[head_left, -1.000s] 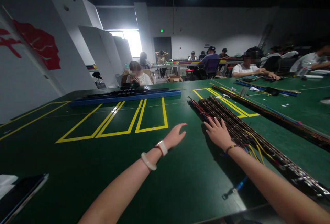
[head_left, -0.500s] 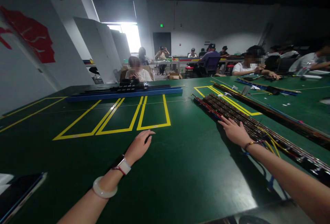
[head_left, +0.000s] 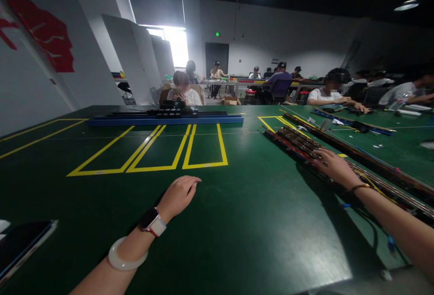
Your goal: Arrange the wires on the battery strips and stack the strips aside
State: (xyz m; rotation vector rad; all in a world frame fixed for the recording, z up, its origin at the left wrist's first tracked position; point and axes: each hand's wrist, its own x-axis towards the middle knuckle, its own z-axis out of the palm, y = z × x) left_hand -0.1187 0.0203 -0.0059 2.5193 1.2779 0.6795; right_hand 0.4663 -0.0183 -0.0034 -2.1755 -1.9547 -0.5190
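My left hand (head_left: 179,195) rests on the green table (head_left: 237,236), palm down. Its fingers are loosely bent with the thumb a little apart, and nothing is in them. A watch and a pale bangle are on that arm. On the right, my right hand (head_left: 335,167) has its fingers over the near edge of a bundle of long thin strips (head_left: 293,135); its fingertips are partly hidden among them. Red, yellow and dark wires run along the bundle, and some hang near the table's front edge. The bundle lies slanting from the middle toward the right.
Yellow tape outlines (head_left: 205,166) mark the table. A blue channel (head_left: 162,121) with black parts lies along the far edge. Another long dark strip (head_left: 356,150) lies beyond the bundle. A tablet-like device (head_left: 27,245) is at lower left. Several people sit beyond the table.
My right hand has moved right along the bundle, its spread fingers drawing closer together over the edge. The bundle has shifted slightly right. My left hand stays nearly in place.
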